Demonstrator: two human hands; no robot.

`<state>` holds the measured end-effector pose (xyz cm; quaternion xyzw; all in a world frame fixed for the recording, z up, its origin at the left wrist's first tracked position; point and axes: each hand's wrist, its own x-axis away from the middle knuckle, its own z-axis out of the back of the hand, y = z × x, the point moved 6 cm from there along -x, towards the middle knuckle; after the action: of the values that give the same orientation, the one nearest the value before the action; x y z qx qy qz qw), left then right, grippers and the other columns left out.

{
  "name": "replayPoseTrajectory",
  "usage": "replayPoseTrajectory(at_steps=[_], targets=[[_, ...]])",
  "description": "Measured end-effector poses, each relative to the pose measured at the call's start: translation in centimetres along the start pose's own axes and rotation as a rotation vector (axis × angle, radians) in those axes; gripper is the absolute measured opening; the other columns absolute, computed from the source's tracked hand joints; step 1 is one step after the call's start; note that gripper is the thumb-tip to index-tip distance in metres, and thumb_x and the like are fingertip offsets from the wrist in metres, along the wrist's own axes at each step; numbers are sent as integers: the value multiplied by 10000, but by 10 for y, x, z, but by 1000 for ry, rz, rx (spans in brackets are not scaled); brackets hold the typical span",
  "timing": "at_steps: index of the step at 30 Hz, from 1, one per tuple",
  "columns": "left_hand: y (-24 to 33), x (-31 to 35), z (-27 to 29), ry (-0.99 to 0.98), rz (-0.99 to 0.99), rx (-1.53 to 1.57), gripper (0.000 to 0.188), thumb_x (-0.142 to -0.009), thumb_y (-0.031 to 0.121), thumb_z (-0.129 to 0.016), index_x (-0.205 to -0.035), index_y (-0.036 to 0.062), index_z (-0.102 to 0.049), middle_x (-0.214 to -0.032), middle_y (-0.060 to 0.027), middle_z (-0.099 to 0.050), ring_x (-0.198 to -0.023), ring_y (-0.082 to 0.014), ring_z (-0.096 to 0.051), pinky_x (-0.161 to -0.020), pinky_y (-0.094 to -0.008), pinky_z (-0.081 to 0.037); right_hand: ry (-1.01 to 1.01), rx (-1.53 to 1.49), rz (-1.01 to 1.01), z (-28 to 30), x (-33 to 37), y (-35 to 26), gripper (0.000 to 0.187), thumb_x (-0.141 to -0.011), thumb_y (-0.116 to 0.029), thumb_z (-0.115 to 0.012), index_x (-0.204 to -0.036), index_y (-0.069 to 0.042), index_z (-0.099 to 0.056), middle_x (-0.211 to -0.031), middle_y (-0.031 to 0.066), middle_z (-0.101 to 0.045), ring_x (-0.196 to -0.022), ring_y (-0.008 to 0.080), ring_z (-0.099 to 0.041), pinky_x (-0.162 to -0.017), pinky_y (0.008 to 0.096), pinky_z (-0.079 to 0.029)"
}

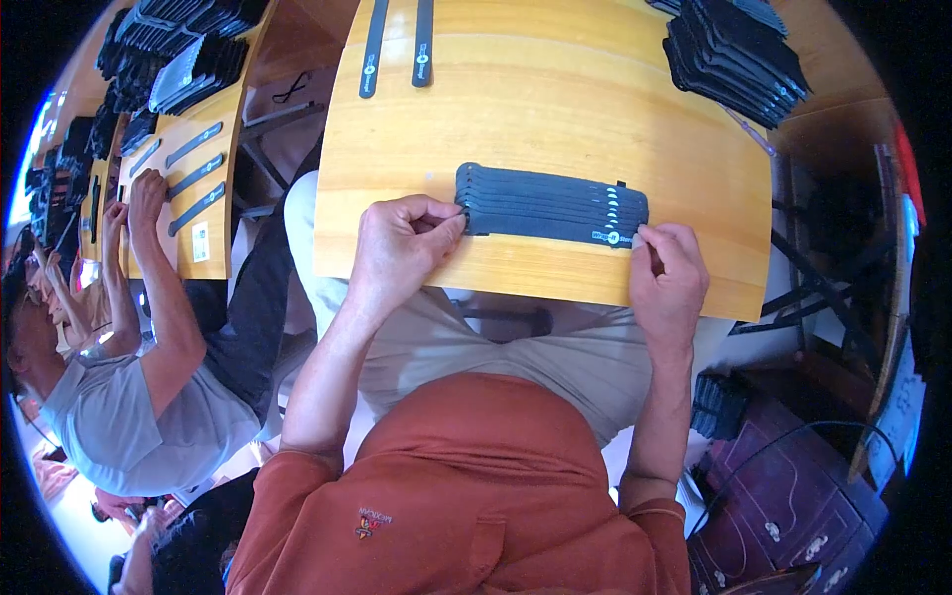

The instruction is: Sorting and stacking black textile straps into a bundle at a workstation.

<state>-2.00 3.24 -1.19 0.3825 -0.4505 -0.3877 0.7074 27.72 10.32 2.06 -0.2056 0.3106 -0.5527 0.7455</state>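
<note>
A fanned row of black fabric straps [540, 203] lies crosswise near the front edge of the wooden table [535, 109]. The straps overlap, with rounded ends at the left and small white prints toward the right. My left hand [402, 243] pinches the left end of the nearest strap between thumb and fingers. At the other end, my right hand [669, 278] has its thumb and forefinger closed on that strap's lower right corner. Two single black straps [423, 45] lie apart at the table's far left.
Stacked black straps [734, 59] sit at the table's far right corner. To my left, a co-worker [149, 397] in a grey shirt works at another wooden table with loose straps [195, 178] and piled bundles [198, 74]. A dark red cabinet [793, 496] stands at my lower right.
</note>
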Motion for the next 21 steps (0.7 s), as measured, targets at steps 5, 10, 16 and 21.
replayPoseTrajectory(at_steps=[5,10,16,21], targets=[[-1,0,0,31,-10,9,109,-920,38,-758,-972,-57,-770,-716,-39,-714,-617,-53,-615,-561,-220,-491,-55,405,189,-2,0,-38,180,-873,-68,-711,-1042,-6,-725,-1031,124,-658,-1012,310,-659,-836,419,-563],[2,1,-1,46,10,5,119,-932,41,-741,-986,-61,-768,-711,-44,-717,-609,-55,-617,-565,-223,-500,-125,276,465,-45,16,-87,290,-915,-169,-690,-1136,18,-706,-1212,152,-636,-1192,342,-593,-1001,454,-525],[1,1,0,63,17,-2,124,-934,48,-743,-986,-63,-765,-725,-42,-720,-618,-59,-623,-567,-223,-502,-224,338,503,-76,30,-102,457,-911,-273,-734,-1257,23,-691,-1370,137,-614,-1309,354,-532,-1094,509,-464],[1,1,0,60,15,-40,119,-927,48,-750,-988,-53,-761,-729,-49,-719,-616,-71,-628,-576,-240,-511,-220,299,465,-81,36,-94,453,-929,-270,-718,-1284,10,-695,-1456,121,-580,-1379,346,-495,-1148,523,-422]])
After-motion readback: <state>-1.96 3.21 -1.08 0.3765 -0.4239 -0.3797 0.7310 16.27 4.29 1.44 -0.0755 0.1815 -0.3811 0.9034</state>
